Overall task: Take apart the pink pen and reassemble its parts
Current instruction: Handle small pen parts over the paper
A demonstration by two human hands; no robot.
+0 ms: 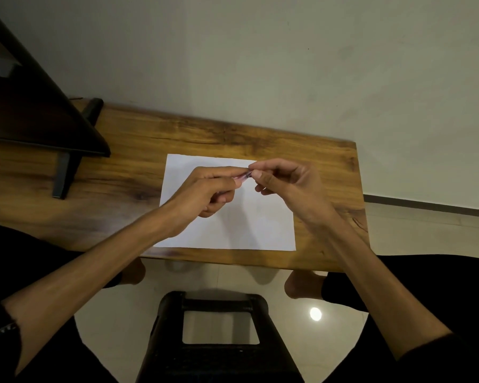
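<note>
The pink pen (242, 176) is off the bench (329, 189) and held in the air between the two hands, above the far half of the white sheet of paper (233, 230) that lies near the bench's right end. Only a short pinkish, see-through stretch of it shows in the gap between the hands; the rest is hidden inside the left hand (208, 189).

Its long axis runs roughly left to right, parallel to the bench's near edge and tilted slightly up toward the right. The left hand is closed around the barrel, fingers curled in and thumb on top, and carries most of the pen's length. The right hand (288, 183) meets it from the other side, thumb and forefinger pinched on the exposed end, the other fingers loosely bent beneath. The two hands almost touch.

Both hands are equally near, each on one end, so a pull or twist along that left-right axis looks like the coming move. Whether parts are being separated or rejoined cannot be told: the joint is blurred and mostly covered. No loose parts show on the paper.
</note>
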